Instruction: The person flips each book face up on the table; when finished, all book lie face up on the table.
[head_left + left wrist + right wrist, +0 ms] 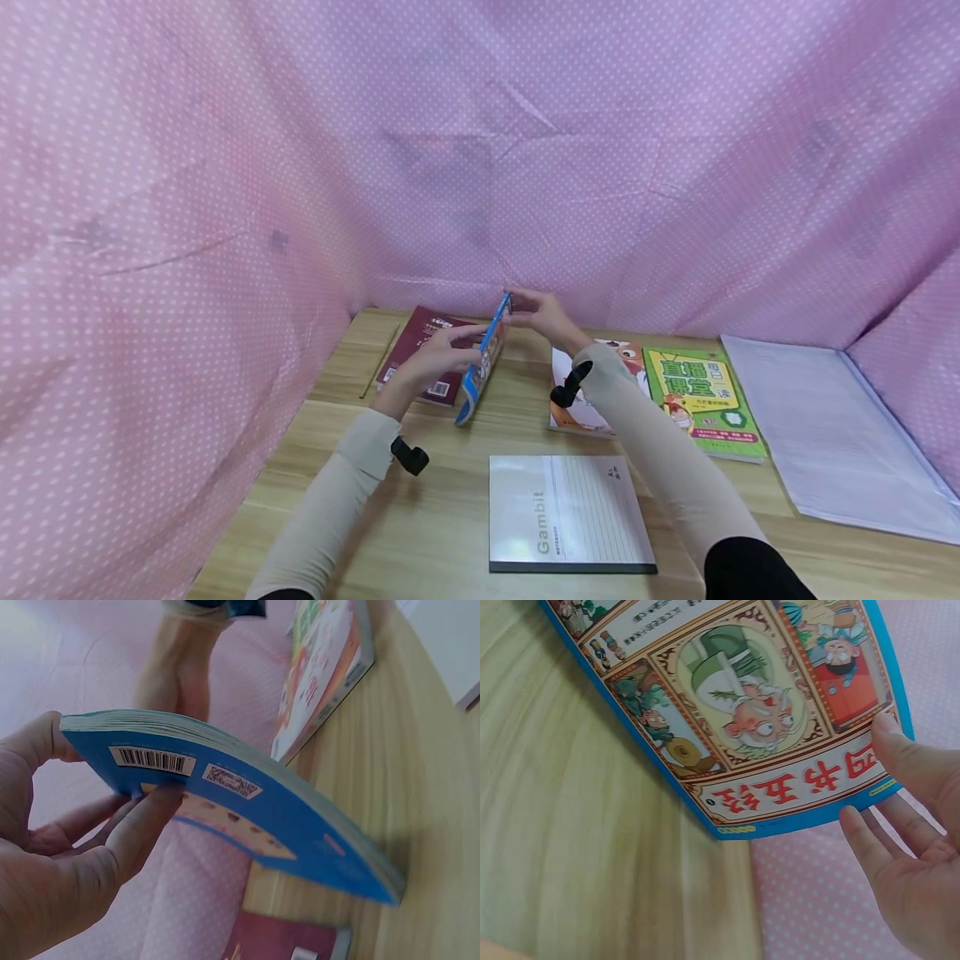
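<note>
A blue-bordered picture book [489,348] stands tilted on edge between the two hands, its lower end bent. My left hand [441,357] holds it, with fingers [142,825] laid against the blue back cover beside the barcode and the thumb over the page edges. At the far top corner my right hand [551,318] pinches the same book, its thumb [900,746] on the illustrated front cover [765,712] and its fingers by the border. Under and left of the book lies a maroon book [408,343], partly covered by the left hand.
A white Gambit notebook [570,512] lies at the front. To the right are a white illustrated book [585,417], partly behind the right forearm, a green book [701,400] and a pale translucent folder [840,442]. A thin stick [380,360] lies at left. Pink dotted cloth [600,167] hangs around the table.
</note>
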A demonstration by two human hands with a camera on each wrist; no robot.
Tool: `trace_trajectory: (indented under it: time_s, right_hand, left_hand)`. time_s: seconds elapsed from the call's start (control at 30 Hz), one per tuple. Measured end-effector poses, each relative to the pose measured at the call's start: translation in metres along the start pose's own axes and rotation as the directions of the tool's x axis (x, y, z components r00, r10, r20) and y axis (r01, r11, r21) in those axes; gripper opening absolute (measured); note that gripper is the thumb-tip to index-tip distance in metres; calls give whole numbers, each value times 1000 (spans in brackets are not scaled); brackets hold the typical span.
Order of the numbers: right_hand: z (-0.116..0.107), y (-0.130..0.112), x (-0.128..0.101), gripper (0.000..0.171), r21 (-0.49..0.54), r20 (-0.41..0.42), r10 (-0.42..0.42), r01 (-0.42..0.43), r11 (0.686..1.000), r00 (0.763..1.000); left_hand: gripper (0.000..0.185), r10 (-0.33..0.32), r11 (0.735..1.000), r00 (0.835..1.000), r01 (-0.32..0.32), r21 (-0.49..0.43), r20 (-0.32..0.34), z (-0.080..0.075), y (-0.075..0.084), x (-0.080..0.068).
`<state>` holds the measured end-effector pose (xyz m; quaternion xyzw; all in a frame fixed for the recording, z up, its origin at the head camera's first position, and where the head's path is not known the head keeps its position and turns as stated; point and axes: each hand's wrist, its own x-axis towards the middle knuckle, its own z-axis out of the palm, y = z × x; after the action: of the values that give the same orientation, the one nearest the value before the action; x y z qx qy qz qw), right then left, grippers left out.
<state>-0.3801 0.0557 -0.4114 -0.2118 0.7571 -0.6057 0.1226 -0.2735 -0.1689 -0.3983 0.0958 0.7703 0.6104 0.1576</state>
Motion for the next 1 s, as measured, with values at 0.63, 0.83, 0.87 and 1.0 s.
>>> trace_trajectory:
  time_s: [0.63,0.83,0.87,1.0]
  right_hand:
    - [15,27,3,58,11,0,76,-76,997,997]
    - [20,36,2,58,-8,2,97,-97,995,995]
    - [20,36,2,57,-15,0,106,-106,994,994]
    - [23,38,2,53,-32,1,118,-118,992,993]
  left_hand:
    - [51,-7,1000,999,8,14,-50,-24,-5,-7]
    - [48,-10,999,997,14,49,-80,-31,-4,-15]
    - [48,-4,998,997,9,61,-79,-32,-4,-16]
    - [47,-5,994,996,15,111,-84,-40,-5,-22]
